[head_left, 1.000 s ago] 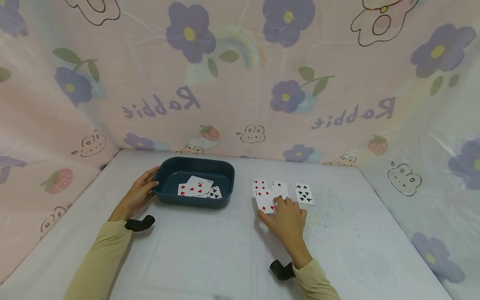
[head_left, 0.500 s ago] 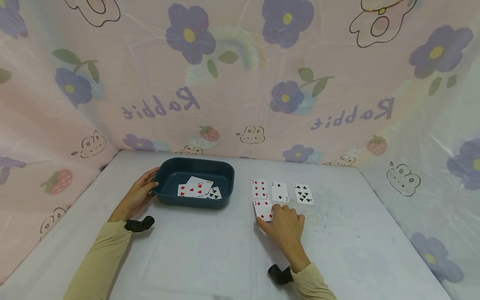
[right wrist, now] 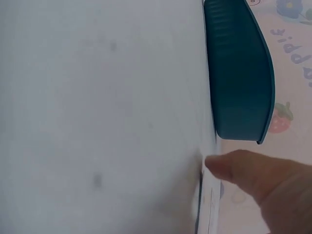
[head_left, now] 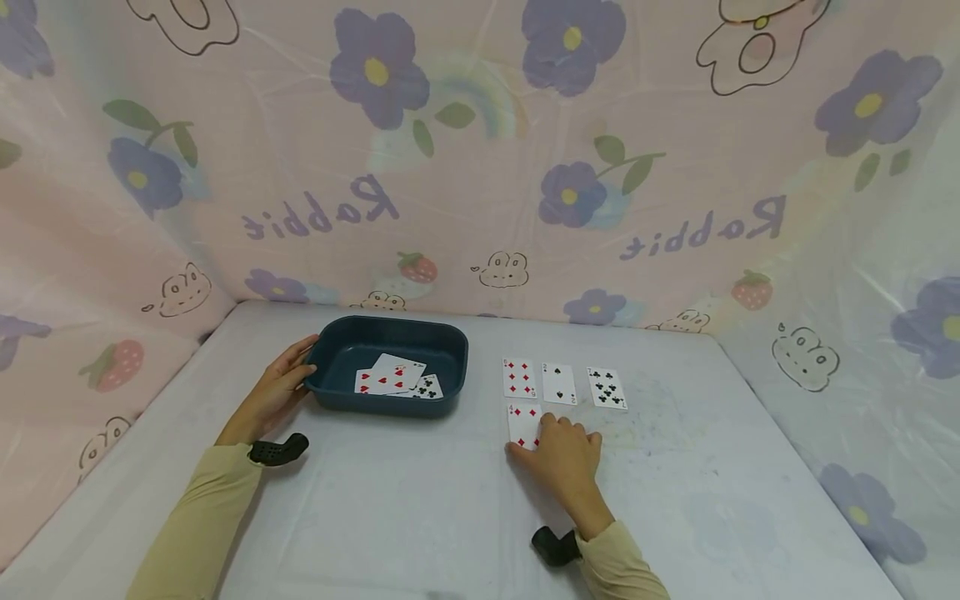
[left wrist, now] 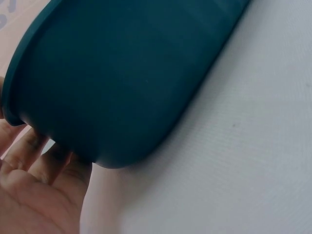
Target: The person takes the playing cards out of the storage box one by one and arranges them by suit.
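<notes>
My left hand (head_left: 279, 382) grips the tray (head_left: 386, 406) on its left. My right hand (head_left: 566, 458) pinches the red four (head_left: 522, 423), just nearer than the red six (head_left: 519, 378). If I push it far, they could bump.

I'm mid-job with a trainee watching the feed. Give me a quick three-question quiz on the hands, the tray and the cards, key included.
1. Multiple choice. What is the left hand doing?
A) Gripping the end of the dark tray
B) Lifting a clubs card
C) Lying flat, holding nothing

2. True or false? On the table, the spades card lies between the six of diamonds and the clubs card.

3. Short answer. Which suit shows on the near card that the right hand touches?

Key: 1. A; 2. True; 3. Diamonds.
</notes>
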Demonstrator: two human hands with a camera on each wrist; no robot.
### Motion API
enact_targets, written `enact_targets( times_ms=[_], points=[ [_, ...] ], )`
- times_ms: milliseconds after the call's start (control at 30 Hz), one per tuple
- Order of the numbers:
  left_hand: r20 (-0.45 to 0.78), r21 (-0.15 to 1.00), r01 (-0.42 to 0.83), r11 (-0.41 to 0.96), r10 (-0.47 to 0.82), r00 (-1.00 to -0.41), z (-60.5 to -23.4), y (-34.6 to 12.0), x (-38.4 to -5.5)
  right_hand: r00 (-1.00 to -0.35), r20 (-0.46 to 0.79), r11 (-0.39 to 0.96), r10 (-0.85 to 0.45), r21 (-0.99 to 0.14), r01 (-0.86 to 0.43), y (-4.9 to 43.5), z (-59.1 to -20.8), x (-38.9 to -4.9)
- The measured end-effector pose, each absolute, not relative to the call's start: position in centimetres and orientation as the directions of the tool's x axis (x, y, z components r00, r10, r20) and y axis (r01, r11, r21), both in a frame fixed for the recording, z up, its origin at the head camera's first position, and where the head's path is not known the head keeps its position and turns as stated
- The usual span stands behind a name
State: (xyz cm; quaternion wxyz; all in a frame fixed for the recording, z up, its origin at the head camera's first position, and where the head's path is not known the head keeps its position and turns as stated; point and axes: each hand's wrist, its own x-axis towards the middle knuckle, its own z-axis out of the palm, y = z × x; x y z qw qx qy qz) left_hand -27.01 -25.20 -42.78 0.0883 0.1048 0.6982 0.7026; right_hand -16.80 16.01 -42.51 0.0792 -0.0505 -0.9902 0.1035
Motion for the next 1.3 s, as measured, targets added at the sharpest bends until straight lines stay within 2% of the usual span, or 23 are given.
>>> enact_targets(
  times_ms=[533,767,967,1133,1300],
  points=[
    [0.036,0.999,0.028,-0.035,0.272,-0.962,-43.0,-25.2,-27.1,-0.994,0.074,0.968,0.079,-0.243,0.059,16.2,-41.8,-17.0],
    [0.049,0.999,0.042,-0.033,0.275,-0.960,-43.1,-25.2,-27.2,-0.989,0.136,0.955,0.053,-0.297,0.011,17.0,-40.6,-17.4],
    [0.053,0.998,0.045,-0.034,0.280,-0.959,-43.3,-25.3,-27.3,-0.983,0.180,0.902,0.032,-0.428,-0.049,17.7,-38.9,-17.6],
    [0.046,0.999,0.043,-0.019,0.281,-0.959,-43.2,-25.3,-27.3,-0.968,0.250,0.798,-0.007,-0.582,-0.156,18.1,-37.8,-18.0],
    [0.045,0.999,0.042,-0.015,0.280,-0.959,-43.1,-25.3,-27.2,-0.953,0.296,0.687,-0.062,-0.680,-0.256,17.7,-37.0,-18.7]
  ],
)
